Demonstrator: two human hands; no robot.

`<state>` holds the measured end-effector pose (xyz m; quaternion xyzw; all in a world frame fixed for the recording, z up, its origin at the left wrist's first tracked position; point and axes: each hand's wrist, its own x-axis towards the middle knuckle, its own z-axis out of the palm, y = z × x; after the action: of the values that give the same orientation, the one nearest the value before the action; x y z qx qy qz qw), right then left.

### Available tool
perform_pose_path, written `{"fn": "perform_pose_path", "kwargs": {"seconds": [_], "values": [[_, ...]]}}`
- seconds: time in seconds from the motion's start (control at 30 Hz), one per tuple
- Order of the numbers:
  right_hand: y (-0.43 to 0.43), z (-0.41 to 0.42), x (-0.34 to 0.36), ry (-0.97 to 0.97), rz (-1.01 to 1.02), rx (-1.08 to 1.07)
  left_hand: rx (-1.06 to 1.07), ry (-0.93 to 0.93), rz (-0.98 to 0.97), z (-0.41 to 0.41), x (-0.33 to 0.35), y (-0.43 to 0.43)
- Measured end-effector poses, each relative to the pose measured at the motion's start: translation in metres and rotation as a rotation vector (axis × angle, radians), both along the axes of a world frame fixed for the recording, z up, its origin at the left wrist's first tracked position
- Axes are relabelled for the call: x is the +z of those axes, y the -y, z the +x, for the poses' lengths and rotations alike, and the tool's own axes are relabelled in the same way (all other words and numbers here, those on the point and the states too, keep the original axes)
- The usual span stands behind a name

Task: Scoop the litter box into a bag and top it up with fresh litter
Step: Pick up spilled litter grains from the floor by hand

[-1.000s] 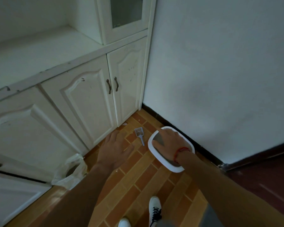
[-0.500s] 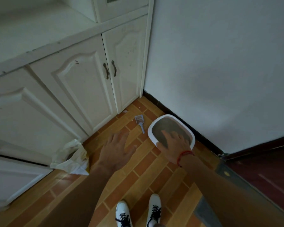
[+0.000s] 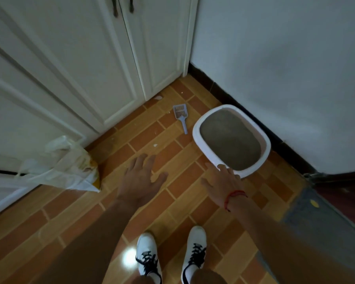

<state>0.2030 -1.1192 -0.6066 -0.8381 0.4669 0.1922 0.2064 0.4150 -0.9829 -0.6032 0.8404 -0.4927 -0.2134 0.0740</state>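
A white litter box (image 3: 197, 130) full of grey-brown litter stands on the floor in the corner, against the dark skirting. A small blue-grey slotted scoop (image 3: 180, 115) lies on the tiles just left of it, handle toward me. A white and yellow bag (image 3: 70, 171) slumps against the cabinet at the left. My right hand (image 3: 221, 183), with a red string on the wrist, reaches forward with straight fingers; its fingertips overlap the box's near rim. My left hand (image 3: 139, 179) hovers spread over the tiles between bag and box, holding nothing.
White cabinet doors (image 3: 111, 58) fill the left and top. A pale wall (image 3: 285, 68) closes the right side. My two white shoes (image 3: 168, 255) stand on the orange brick-pattern tiles. A dark mat (image 3: 320, 218) lies at the lower right. Small white crumbs dot the floor.
The view has tilted down and closer to the floor. My right hand has drawn back from over the litter to the box's near rim. My left hand stayed open above the tiles.
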Motion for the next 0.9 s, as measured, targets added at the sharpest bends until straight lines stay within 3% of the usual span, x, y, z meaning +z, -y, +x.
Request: {"fn": "perform_pose_path", "kwargs": {"seconds": [0.3, 0.5, 0.67, 0.9], "values": [[0.023, 0.008, -0.27, 0.031, 0.021, -0.046, -0.102, -0.008, -0.034, 0.003, -0.269, 0.033], [0.058, 0.007, -0.405, 0.074, -0.091, -0.054, -0.188, 0.052, -0.077, 0.011, -0.412, 0.063], [0.077, 0.006, -0.471, 0.135, -0.185, -0.028, -0.267, 0.063, -0.119, 0.017, -0.478, 0.083], [0.082, 0.003, -0.506, 0.132, -0.211, 0.052, -0.328, -0.023, -0.246, 0.016, -0.508, 0.097]]}}
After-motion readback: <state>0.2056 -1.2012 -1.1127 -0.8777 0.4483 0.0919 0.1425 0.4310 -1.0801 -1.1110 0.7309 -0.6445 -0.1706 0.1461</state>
